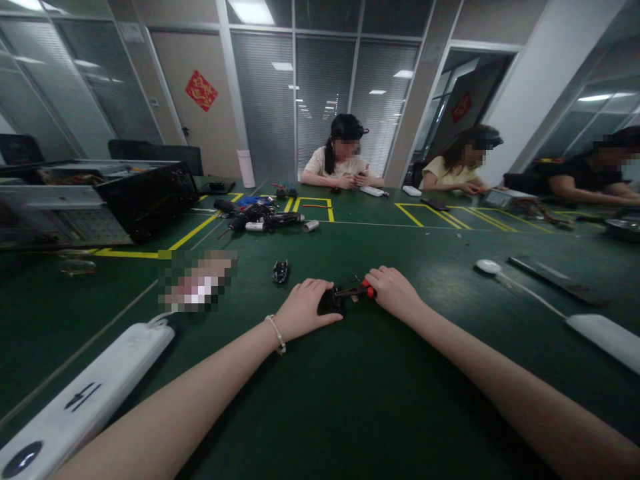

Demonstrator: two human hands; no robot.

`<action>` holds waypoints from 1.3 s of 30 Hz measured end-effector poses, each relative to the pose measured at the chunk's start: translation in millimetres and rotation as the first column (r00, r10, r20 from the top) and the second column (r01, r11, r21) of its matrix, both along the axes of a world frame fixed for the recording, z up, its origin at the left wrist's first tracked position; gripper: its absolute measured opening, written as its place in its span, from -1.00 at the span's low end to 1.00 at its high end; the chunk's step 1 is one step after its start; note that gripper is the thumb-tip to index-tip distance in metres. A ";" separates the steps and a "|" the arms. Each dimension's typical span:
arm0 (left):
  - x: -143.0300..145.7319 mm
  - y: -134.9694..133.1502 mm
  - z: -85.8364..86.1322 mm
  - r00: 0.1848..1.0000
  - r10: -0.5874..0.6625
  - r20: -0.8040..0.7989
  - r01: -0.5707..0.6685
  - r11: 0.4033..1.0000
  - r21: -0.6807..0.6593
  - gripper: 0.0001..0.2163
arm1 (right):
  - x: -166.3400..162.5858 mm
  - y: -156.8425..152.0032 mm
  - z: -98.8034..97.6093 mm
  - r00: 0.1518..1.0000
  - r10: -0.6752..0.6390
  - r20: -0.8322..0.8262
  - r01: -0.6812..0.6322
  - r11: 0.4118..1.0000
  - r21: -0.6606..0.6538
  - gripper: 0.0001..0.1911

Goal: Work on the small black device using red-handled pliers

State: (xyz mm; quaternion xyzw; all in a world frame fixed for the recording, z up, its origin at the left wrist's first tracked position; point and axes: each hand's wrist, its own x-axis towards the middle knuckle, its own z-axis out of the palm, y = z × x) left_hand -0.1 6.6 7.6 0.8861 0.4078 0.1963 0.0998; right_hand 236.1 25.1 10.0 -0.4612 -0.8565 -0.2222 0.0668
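My left hand (306, 305) is closed around a small black part (332, 302) on the green table, its thumb along the near side. The kind of part is too small to make out. In my right hand (393, 288) are red-handled pliers (355, 291), their dark jaws pointing left and touching the black part. My fingers cover most of the handles. A second small black piece (281, 271) lies on the table beyond my left hand. A thin scrap (357, 277) lies just past the pliers.
An opened computer case (115, 207) stands at the left. Tools including a black drill-like tool (240, 217) lie farther back. A white power strip (90, 407) is beside my left forearm; a white block with a cable (607, 337) is at the right. Several people sit across the table (425, 400).
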 end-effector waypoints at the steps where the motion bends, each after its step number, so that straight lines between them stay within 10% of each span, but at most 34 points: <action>1: 0.2 0.1 -0.2 1.000 -0.001 0.000 0.001 1.000 0.007 -0.46 | 0.3 0.2 -0.1 1.000 0.000 0.002 0.000 1.000 0.002 -0.84; 39: 0.3 0.9 -1.9 1.000 0.006 0.004 -0.006 1.000 -0.010 -0.46 | -3.2 -2.3 1.6 1.000 0.000 -0.010 0.000 1.000 0.004 -0.80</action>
